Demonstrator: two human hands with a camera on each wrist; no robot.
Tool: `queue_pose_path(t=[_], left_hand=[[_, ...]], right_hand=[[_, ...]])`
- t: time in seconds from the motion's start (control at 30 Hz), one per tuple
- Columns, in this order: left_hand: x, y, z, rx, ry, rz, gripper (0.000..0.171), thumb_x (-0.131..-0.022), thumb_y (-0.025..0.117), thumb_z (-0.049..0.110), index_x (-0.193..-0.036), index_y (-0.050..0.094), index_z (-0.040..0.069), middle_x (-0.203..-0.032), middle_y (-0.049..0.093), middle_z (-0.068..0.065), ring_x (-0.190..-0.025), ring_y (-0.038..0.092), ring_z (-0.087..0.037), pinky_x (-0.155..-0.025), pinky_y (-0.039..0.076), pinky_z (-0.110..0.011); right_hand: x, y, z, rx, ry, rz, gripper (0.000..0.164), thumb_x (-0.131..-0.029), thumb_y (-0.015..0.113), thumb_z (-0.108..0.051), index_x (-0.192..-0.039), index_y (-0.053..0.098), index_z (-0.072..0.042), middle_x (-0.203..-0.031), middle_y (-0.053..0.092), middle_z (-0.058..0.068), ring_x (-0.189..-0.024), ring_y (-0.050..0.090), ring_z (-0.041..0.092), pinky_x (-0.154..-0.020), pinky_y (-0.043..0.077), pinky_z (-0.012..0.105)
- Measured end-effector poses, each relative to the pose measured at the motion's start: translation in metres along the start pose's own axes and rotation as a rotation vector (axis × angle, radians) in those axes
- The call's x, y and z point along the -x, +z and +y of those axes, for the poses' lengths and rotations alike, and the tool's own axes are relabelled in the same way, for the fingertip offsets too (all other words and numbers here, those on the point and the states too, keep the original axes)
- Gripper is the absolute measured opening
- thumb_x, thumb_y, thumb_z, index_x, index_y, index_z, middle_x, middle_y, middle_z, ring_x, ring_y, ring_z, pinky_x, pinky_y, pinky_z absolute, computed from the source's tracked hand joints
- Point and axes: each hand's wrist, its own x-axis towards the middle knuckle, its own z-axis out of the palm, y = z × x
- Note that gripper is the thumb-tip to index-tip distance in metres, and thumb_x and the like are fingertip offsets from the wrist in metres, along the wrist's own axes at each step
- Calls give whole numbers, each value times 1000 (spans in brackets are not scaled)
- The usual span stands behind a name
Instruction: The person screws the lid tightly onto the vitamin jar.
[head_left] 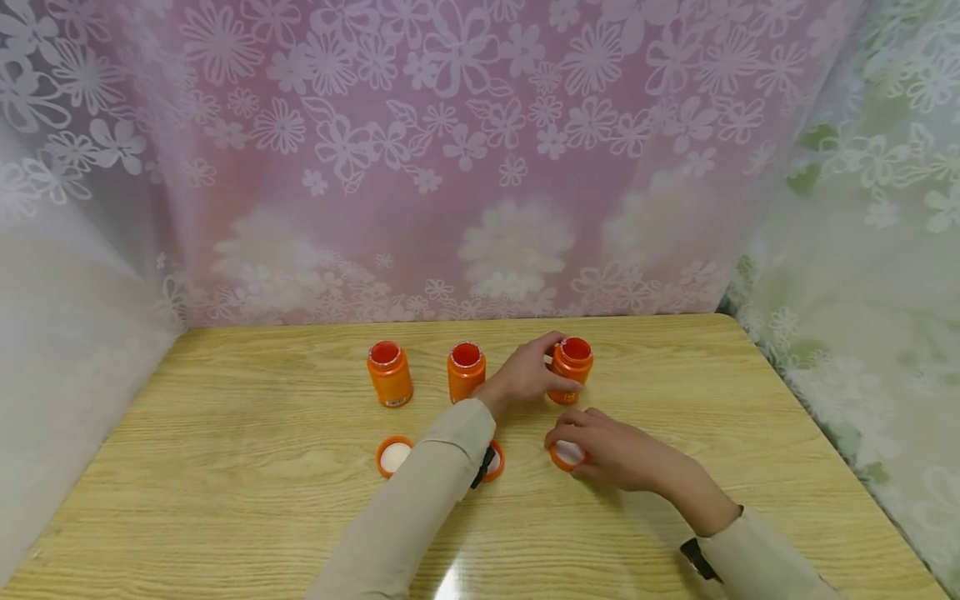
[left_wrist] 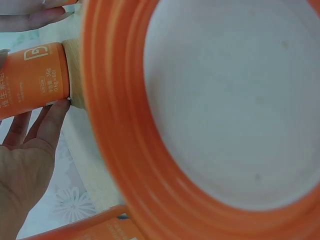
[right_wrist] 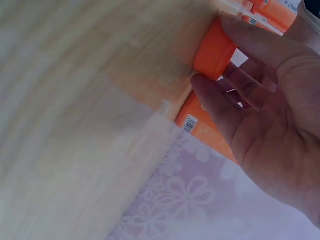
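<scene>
Orange jar on the right: a glossy, cylindrical orange jar with white lettering (head_left: 579, 372) stands upright and uncapped on the yellowish wood-grain table (head_left: 225, 475); its red-orange mouth faces up.
Left hand (head_left: 531, 375): clamped on that jar, thumb across the near side, fingers round the other; the arm passes in front of the middle of the row.
Right hand (head_left: 618, 454): pinches a shallow round orange lid with a white inner face (head_left: 568, 453) by its edge, thumb and fingertips on the rim; the lid is just nearer the person than the jar and apart from it; whether it touches the wood I cannot tell.
Gap between hands: apart, the left farther in, the right nearer the person.
Rest of the row: a matching open orange jar at the left end (head_left: 391, 382) and another like it in the middle (head_left: 466, 377), both upright; the middle one's base is partly hidden by the left arm.
Loose lids: a white-lined orange lid at the left (head_left: 395, 457) and a second white-lined lid (head_left: 497, 463) lie inner face up, each partly covered by the beige left sleeve (head_left: 420, 504) or its black wrist fitting (head_left: 483, 468).
Backdrop: pink cloth with white flowers (head_left: 390, 192).
</scene>
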Motion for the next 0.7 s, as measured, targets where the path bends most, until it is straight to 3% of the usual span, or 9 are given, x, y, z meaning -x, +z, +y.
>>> queue_pose_path(t=[0.3, 0.53, 0.7], left_hand=[[-1, 1, 5, -17, -1, 1, 66, -70, 76, 28, -126, 42, 25, -103, 54, 13, -92, 52, -7, -78, 44, -23], [-1, 1, 8, -57, -9, 6, 66, -71, 75, 27, -128, 41, 23, -102, 54, 12, -92, 51, -5, -82, 42, -24], [0, 0, 8, -73, -35, 6, 68, -73, 74, 26, -131, 38, 20, -105, 53, 10, -93, 51, -6, -84, 42, -24]], right_hand=[[-4, -8, -4, -39, 72, -69, 35, -72, 71, -16, -103, 55, -23, -102, 47, -7, -83, 42, 13, -76, 43, 31], [-1, -13, -1, -18, 109, -80, 36, -74, 68, -21, -107, 54, -23, -101, 48, -10, -87, 46, 10, -77, 43, 31], [4, -23, 3, -15, 69, -69, 41, -78, 67, -25, -116, 55, -17, -111, 49, -6, -96, 47, 11, -82, 44, 32]])
